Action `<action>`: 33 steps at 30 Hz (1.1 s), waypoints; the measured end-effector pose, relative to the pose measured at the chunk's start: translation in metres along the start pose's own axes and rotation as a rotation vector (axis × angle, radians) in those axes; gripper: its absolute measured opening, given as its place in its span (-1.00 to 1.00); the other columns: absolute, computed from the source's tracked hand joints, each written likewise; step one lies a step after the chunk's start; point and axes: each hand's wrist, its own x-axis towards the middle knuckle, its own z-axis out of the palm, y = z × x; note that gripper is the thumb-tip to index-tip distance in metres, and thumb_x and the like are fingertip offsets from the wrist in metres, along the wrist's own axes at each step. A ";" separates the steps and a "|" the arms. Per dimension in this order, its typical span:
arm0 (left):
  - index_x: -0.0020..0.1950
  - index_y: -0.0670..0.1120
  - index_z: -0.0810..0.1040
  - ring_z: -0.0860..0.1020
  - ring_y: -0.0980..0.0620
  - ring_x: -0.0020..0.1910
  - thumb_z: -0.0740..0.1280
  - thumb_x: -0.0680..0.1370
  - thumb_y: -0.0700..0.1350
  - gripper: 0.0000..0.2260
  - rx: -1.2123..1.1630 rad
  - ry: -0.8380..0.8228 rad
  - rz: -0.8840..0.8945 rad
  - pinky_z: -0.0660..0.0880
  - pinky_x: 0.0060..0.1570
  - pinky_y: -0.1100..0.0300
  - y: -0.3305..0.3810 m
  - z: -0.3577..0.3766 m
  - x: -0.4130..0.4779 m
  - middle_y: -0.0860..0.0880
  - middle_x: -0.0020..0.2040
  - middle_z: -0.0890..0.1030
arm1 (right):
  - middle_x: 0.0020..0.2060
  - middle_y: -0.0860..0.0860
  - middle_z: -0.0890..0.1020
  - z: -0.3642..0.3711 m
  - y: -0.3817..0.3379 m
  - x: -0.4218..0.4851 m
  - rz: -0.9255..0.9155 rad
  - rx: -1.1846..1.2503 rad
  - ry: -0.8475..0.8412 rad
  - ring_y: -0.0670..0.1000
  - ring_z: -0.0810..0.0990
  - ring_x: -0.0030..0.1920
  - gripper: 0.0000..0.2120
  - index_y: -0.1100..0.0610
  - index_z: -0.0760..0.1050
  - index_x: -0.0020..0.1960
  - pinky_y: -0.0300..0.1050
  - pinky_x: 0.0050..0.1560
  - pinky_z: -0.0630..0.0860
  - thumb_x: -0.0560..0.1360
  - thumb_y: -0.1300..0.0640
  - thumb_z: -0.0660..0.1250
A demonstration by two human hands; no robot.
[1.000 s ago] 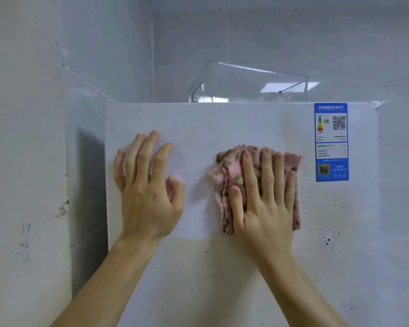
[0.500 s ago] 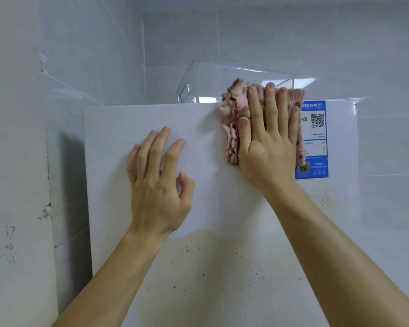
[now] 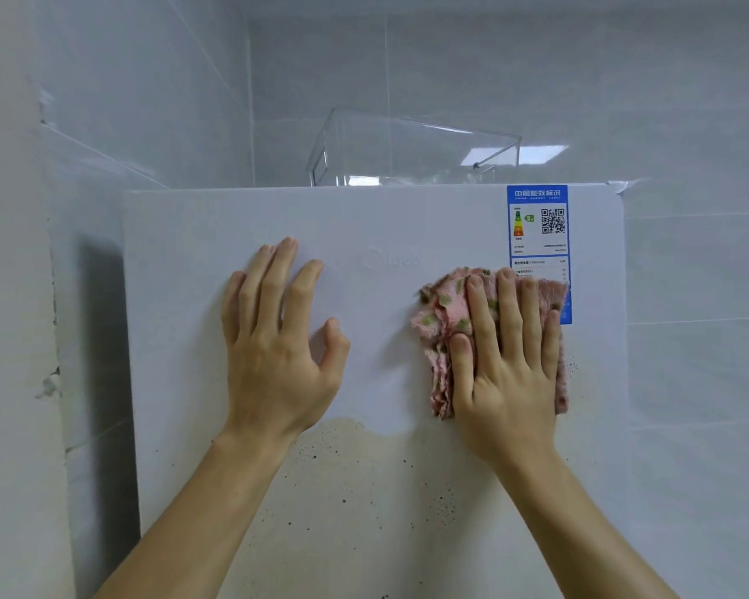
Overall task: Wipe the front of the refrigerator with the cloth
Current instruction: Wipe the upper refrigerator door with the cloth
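Note:
The white refrigerator front [image 3: 385, 227] fills the middle of the head view. Its upper part looks clean; below the hands a yellowish stain with dark specks [image 3: 364, 490] spreads over it. My right hand [image 3: 504, 365] presses a pink cloth with green spots [image 3: 439, 313] flat against the door, fingers straight, at the lower edge of a blue energy label [image 3: 538, 222]. My left hand [image 3: 277, 339] rests flat on the door to the left, fingers spread, holding nothing.
A clear plastic box [image 3: 411, 153] stands on top of the refrigerator. Tiled walls [image 3: 688, 296] close in on the right and behind, and a pale wall [image 3: 14, 339] stands close on the left with a dark gap beside the fridge.
My right hand went up with the cloth to the door's top edge, then slid back down to beside the label's lower part. My left hand stayed pressed on the door.

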 end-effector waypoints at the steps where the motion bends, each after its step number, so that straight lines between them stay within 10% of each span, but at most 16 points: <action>1: 0.49 -0.16 0.48 0.28 -0.20 0.60 0.30 0.55 -0.05 -0.49 0.003 0.006 0.001 0.10 0.62 -0.16 0.000 0.001 0.000 -0.18 0.58 0.38 | 0.69 0.07 0.16 0.001 0.000 0.010 0.008 -0.006 0.014 0.12 0.05 0.70 -0.45 0.02 0.16 0.70 0.16 0.69 -0.09 0.73 -0.06 0.01; 9: 0.48 -0.14 0.50 0.30 -0.20 0.59 0.30 0.55 -0.03 -0.50 0.029 0.025 -0.002 0.15 0.59 -0.17 0.001 0.003 0.001 -0.17 0.57 0.40 | 0.72 0.00 0.01 -0.001 0.008 0.105 0.124 0.018 -0.025 0.05 -0.09 0.71 -0.41 -0.08 0.02 0.72 0.11 0.69 -0.22 0.72 -0.17 -0.11; 23: 0.40 -0.15 0.58 0.38 -0.23 0.53 0.34 0.54 -0.02 -0.55 0.019 0.063 0.000 0.27 0.53 -0.17 0.024 0.009 0.002 -0.19 0.53 0.46 | 0.70 0.07 0.10 -0.009 0.049 -0.020 0.084 0.008 -0.022 0.13 0.01 0.71 -0.43 0.00 0.07 0.71 0.22 0.68 -0.08 0.72 -0.08 -0.02; 33: 0.34 -0.18 0.57 0.35 -0.24 0.52 0.37 0.51 -0.05 -0.57 0.012 0.066 -0.029 0.29 0.47 -0.26 0.030 0.014 0.004 -0.21 0.50 0.46 | 0.71 -0.02 0.05 -0.012 0.062 0.106 0.160 0.033 -0.023 0.05 -0.06 0.71 -0.42 -0.10 0.07 0.71 0.13 0.69 -0.18 0.71 -0.16 -0.13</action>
